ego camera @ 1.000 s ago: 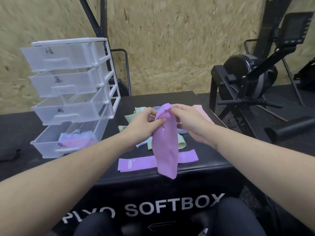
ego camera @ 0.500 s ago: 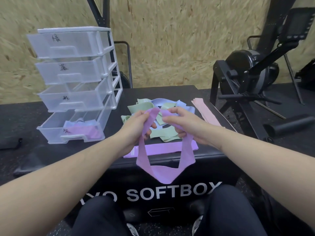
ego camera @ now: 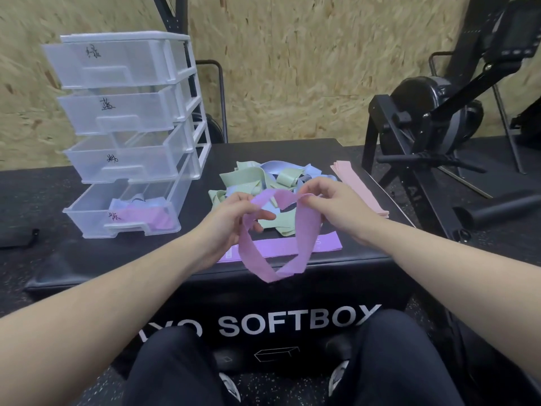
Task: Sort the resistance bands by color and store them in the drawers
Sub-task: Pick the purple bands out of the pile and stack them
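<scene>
A purple resistance band point(ego camera: 304, 244) hangs as an open loop above the front of the black soft box point(ego camera: 292, 291). My left hand point(ego camera: 231, 221) pinches its left end and my right hand point(ego camera: 336, 206) pinches its right end. A second purple band point(ego camera: 328, 244) lies flat on the box under the loop. Behind my hands sits a tangled pile of green and blue bands point(ego camera: 263, 180). Pink bands point(ego camera: 360, 186) lie stacked at the right. The clear drawer unit point(ego camera: 128, 127) stands at the left, all of its drawers pulled out; the bottom drawer point(ego camera: 96, 212) holds purple bands.
A black rowing machine point(ego camera: 433, 118) stands to the right of the box. A chipboard wall runs behind. My knees in dark trousers are below the box front. A dark object point(ego camera: 17, 237) lies on the floor mat at far left.
The purple band, hanging folded from both hands a second ago, has been spread into an open loop as my hands moved apart. The camera view has tilted down slightly.
</scene>
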